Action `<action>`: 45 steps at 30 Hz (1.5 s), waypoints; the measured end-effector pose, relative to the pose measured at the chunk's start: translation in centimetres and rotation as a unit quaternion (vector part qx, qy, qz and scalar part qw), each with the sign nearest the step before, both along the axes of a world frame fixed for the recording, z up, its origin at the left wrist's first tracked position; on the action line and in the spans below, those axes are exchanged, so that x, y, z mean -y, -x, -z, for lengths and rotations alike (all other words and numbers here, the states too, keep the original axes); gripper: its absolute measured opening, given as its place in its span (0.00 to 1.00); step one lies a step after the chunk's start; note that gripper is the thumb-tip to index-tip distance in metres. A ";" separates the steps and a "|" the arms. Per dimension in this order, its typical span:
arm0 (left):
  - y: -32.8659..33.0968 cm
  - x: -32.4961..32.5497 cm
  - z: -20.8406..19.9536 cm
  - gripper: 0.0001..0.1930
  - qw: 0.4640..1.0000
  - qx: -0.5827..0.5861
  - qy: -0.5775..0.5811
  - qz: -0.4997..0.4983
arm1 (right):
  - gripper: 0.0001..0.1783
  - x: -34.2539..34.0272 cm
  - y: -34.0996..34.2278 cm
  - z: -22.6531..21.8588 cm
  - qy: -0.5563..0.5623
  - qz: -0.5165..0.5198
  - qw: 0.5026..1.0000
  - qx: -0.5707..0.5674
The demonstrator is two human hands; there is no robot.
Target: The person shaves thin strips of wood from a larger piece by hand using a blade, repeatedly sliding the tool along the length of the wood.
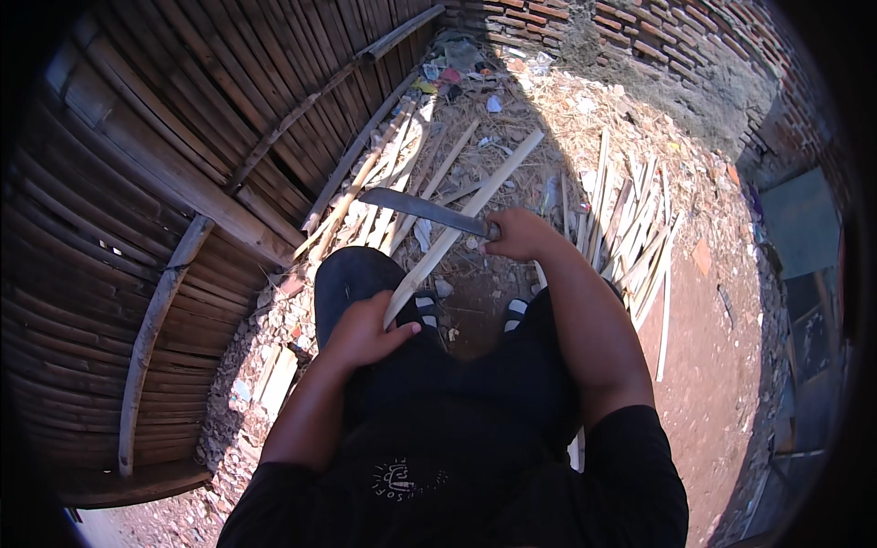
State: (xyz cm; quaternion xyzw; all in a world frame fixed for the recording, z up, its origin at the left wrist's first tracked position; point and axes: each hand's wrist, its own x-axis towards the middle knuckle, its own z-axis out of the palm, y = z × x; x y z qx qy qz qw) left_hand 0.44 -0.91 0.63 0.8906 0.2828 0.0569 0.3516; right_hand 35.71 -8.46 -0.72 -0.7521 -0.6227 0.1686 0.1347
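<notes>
A long pale strip of split bamboo [470,207] slants away from my lap toward the far right. My left hand [373,327] is closed round its near end, beside my left knee. My right hand [523,235] grips the handle of a machete [422,208], whose broad dark blade points left. The blade crosses the strip around its middle, and whether its edge bites into the wood I cannot tell. Most of the handle is hidden inside my right fist.
Several loose bamboo strips [630,219] lie piled at the right, and more strips [395,169] lie ahead on the left. A slatted bamboo wall [174,110] rises close on the left. A brick wall [676,46] stands at the back, with litter [457,68] near its foot.
</notes>
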 end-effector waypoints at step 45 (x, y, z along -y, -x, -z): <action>-0.2 0.0 -0.3 0.29 1.000 -0.023 0.011 -0.003 | 0.30 0.0 0.0 0.1 0.015 -0.007 1.000 -0.016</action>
